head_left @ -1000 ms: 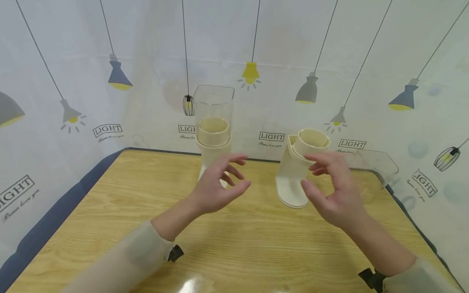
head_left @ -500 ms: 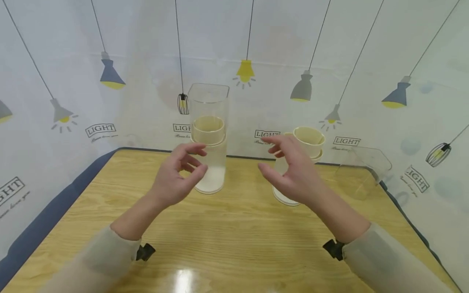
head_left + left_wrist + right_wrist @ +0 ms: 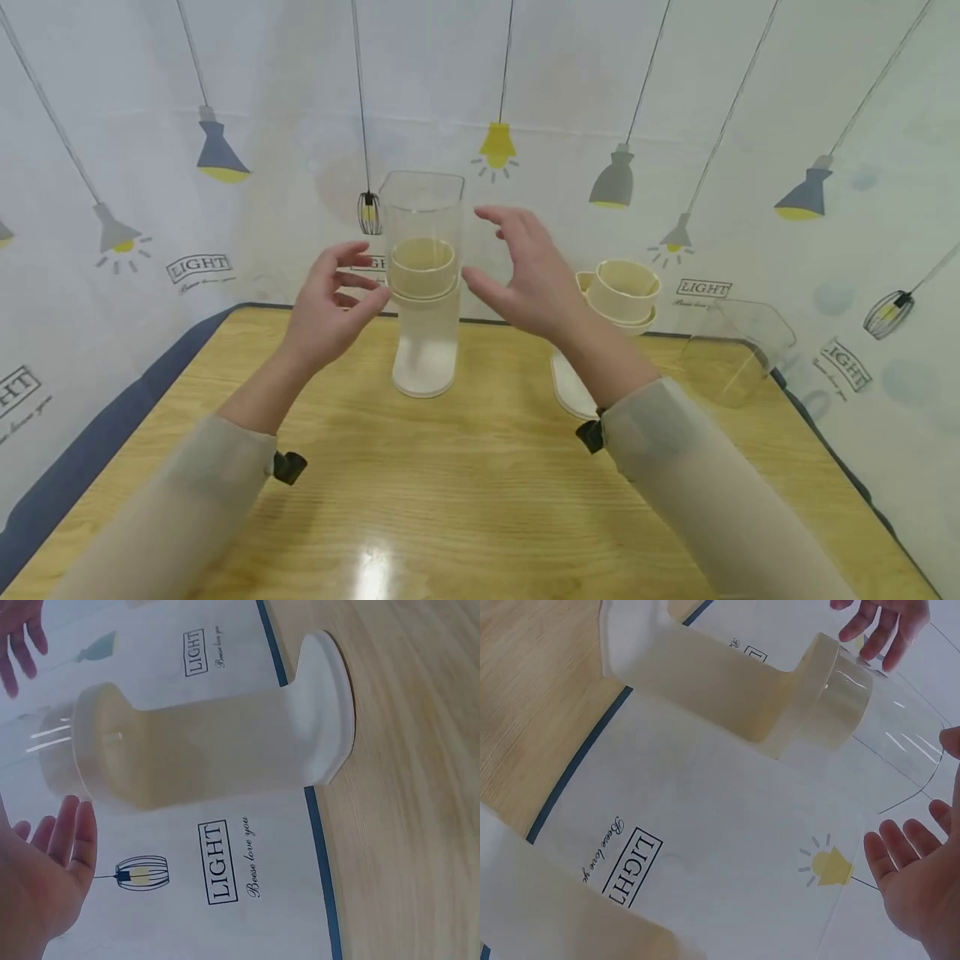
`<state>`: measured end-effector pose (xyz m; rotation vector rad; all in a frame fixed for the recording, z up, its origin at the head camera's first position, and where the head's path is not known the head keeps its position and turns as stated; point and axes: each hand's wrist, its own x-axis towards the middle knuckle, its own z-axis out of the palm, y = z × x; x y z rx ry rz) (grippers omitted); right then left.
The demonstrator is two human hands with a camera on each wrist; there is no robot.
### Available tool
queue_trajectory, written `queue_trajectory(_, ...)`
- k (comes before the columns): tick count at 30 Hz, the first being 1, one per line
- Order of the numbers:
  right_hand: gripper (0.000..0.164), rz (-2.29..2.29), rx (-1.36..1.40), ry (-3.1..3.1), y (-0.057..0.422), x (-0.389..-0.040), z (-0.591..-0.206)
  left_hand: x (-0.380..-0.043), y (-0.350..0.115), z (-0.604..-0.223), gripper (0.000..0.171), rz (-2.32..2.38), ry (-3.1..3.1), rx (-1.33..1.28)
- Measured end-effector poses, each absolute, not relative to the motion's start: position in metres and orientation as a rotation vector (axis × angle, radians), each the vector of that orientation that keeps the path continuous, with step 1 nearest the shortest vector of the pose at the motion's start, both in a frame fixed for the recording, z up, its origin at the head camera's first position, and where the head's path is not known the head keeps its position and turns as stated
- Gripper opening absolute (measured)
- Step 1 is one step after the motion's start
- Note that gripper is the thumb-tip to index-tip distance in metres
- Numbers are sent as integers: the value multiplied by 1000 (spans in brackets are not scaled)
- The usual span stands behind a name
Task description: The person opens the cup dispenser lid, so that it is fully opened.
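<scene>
A cream stand (image 3: 427, 358) with a flat rounded foot stands upright on the table. Seated in its ring at the top is a cream cup-like collar (image 3: 423, 267), and a clear open-looking container (image 3: 423, 196) rises above it. My left hand (image 3: 326, 312) is just left of the collar, fingers slightly bent; in the left wrist view its fingertips (image 3: 75, 817) come close to the ring, and I cannot tell whether they touch. Right of the clear container, my right hand (image 3: 528, 275) is raised with thumb and fingers spread, holding nothing. In the right wrist view a gap separates it from the stand.
A second cream stand (image 3: 570, 387) with a similar collar (image 3: 628, 290) is partly behind my right forearm. Farther right, a loose clear container (image 3: 735, 354) sits near the table's back corner. A lamp-printed cloth (image 3: 300, 125) hangs behind the wooden table (image 3: 435, 500).
From near the right stand, my right hand has moved left and up to the left stand's clear container. My left hand has moved left, then up beside the collar. The stands stay put.
</scene>
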<state>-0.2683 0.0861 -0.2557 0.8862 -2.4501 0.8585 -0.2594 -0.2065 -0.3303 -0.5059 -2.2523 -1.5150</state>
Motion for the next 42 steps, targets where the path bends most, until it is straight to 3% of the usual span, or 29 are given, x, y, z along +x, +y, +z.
queue_trajectory(6,80,771,930,-2458,62,-287,-250,-292,-205,-327,108,-1641,-2426,-534)
queue_trajectory(10,77,773,978,-2481,51,-293,-249,-310,-200,-328,120,-1654,-2450,-579)
queue_trajectory(19,66,891,971,-2469,41,-292,-252,-328,-189,-331,114,-1680,-2408,-575)
queue_trajectory(42,83,1011,863,-2398,31,-291,-275,-305,-163,-367,122,-1515,-2270,-400)
